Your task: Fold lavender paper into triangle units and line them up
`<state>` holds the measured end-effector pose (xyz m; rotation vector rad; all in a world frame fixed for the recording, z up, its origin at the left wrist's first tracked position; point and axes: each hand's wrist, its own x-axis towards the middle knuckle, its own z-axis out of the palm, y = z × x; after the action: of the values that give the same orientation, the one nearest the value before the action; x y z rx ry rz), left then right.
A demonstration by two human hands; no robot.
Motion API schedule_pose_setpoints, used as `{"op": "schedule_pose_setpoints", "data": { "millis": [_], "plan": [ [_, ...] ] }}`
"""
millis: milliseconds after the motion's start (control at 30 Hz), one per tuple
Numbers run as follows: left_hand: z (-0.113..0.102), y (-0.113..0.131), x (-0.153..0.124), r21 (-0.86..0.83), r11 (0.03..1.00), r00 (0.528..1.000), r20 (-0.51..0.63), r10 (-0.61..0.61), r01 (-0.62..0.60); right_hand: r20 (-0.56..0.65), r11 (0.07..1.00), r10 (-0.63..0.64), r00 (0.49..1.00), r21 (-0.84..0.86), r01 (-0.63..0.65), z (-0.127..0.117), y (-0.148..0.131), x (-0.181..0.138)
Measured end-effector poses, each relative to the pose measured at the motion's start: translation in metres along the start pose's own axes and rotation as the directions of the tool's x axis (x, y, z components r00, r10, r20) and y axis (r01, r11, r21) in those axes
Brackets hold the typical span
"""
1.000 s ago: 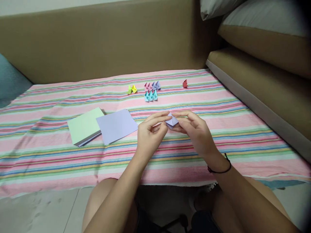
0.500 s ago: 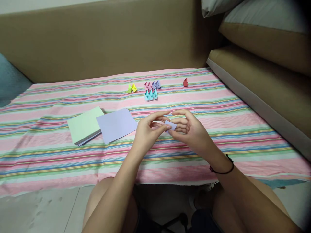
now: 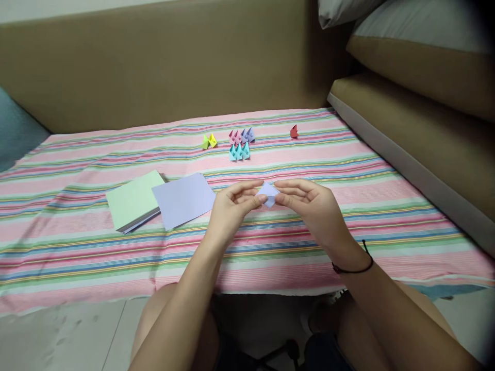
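1. Left hand point(image 3: 229, 207) and right hand point(image 3: 319, 208) both pinch the little folded lilac paper point(image 3: 269, 190), over the striped cloth point(image 3: 278, 257); uneven thumb pressure could skew a crease imo.
2. Loose grip might let it spring open.
3. Lilac sheet point(image 3: 183, 202)'s just left, so a leftward swing could nudge it.
4. Cloth's near edge is well off; roomier right, towards the cushions point(image 3: 402, 139).

Home, sofa backrest point(image 3: 174, 67), cushions point(image 3: 421, 72), striped cloth point(image 3: 96, 257)
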<state>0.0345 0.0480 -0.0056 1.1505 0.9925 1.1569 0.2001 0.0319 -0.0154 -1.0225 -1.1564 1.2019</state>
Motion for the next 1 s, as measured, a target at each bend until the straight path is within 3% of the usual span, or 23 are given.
{"op": "schedule_pose_setpoints", "data": {
  "millis": [167,467,567,733,900,1000],
  "plan": [
    [0.0004,0.0015,-0.0015,0.028,0.999,0.999,0.043,-0.030,0.029,-0.039,0.996,-0.050,0.998,-0.082,0.047,0.0002,-0.0042,-0.0019],
    [0.0053,-0.0042,-0.0023,-0.053,0.998,0.999,-0.035,-0.016,0.014,0.020,1.000,-0.013,1.000,0.028,0.013,0.0009,0.0035,0.0000],
    [0.0041,-0.0026,-0.0017,0.034,0.999,0.999,-0.001,0.032,-0.032,-0.003,0.999,-0.022,1.000,-0.026,0.022,0.0002,0.0038,0.0000],
    [0.0009,-0.0016,-0.0013,0.291,0.931,0.974,0.106,0.198,-0.221,0.053,0.988,-0.064,0.997,-0.137,0.071,-0.0020,-0.0006,-0.0003],
    [0.0019,-0.0017,-0.0023,0.179,0.974,0.981,0.158,0.112,-0.140,0.127,0.996,-0.052,0.990,-0.071,0.062,-0.0043,-0.0027,0.0011],
    [0.0011,-0.0018,-0.0018,0.195,0.975,0.984,0.166,0.071,-0.103,0.133,0.996,-0.029,0.991,-0.085,0.041,-0.0054,-0.0021,0.0004]
  ]
}}
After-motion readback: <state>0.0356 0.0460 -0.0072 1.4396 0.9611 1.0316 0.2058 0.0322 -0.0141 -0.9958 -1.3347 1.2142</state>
